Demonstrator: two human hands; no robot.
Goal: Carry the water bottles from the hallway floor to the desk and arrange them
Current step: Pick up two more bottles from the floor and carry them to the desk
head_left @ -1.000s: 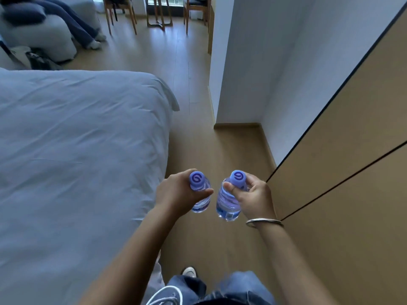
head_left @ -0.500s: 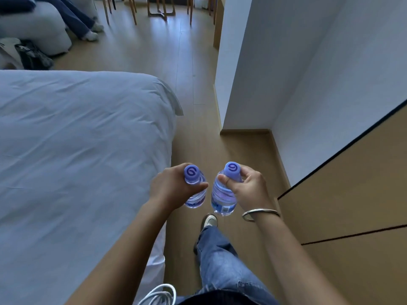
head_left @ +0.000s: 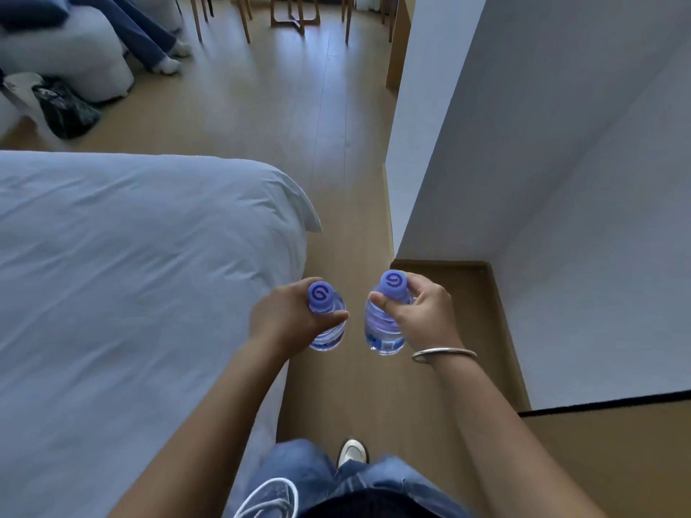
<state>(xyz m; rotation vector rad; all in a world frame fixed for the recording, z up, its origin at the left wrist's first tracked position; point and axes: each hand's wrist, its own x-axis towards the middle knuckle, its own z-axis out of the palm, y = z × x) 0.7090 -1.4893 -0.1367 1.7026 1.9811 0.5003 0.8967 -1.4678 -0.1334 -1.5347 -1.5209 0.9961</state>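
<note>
Bed corner [head_left: 295,196] nearer; both bottles [head_left: 327,319] gripped

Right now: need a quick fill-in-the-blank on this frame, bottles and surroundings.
1. Each hand holds one water bottle with a ____ cap.
2. The left hand grips the left bottle; the bed lies on the person's ____ side.
3. A metal bracelet sits on the ____ wrist, behind the right hand and right bottle.

Missing: purple; left; right

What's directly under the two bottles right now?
Bare wooden floor, well below both. The left bottle and right bottle hang in the left hand and right hand. No desk visible.
</note>
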